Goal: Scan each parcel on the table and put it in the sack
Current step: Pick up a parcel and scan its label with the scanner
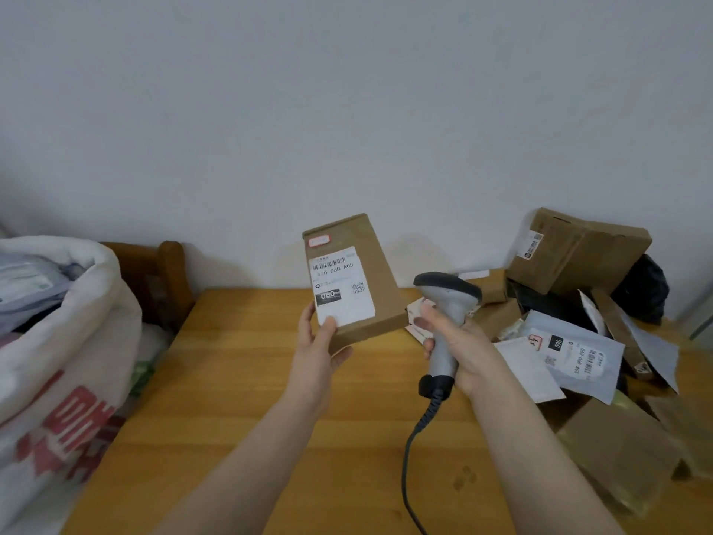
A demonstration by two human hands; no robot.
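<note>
The flat brown parcel [353, 279] is held up above the far middle of the wooden table [250, 399], clear of its top; its long axis runs close to upright, the top end leaning a little to the left; its labelled face is turned towards the camera, the barcode near the upper end and a small red-edged sticker above it. The left hand [320, 341] grips the lower left corner, thumb laid over the label's bottom edge, fingers curled under and behind; its bare forearm rises from the bottom of the view. The right hand [459, 349] is wrapped round the handle of the grey scanner [447, 303], forefinger at the front of the grip; the scanner stands nearly upright, its dark-topped head just beside the parcel's lower right edge; its black cord [407, 457] trails down towards the near edge. The two hands are apart, each clamped on its own thing. A white sack [65, 341] with red print stands open at the left, soft packets inside; on the right of the table lies a pile of parcels [578, 341], a large cardboard box [578, 249] on top at the back.
</note>
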